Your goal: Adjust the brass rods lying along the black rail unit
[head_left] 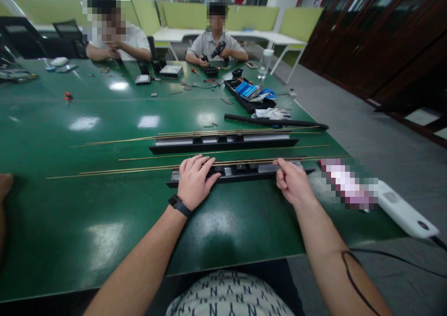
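In front of me a near black-and-silver channel (265, 172) lies lengthwise on the green table, with dark blocks inside it. Long thin brass-coloured rods (139, 168) run along its top and stick out past both ends. My left hand (195, 176), a dark band at its wrist, rests over the channel's left part with fingers stretched across the rods. Toward the channel's right end, my right hand (291, 178) is closed, thumb and forefinger pinching at a rod. Just beyond lies a single loose brass-coloured rod (223, 152).
A second channel (223, 144) with rods on it lies farther back. Behind it are a black tube (275, 121), white gloves (271, 113) and a black tray (244, 103) with blue items. A white power strip (405, 209) sits at right. Two people work across the table (104, 241).
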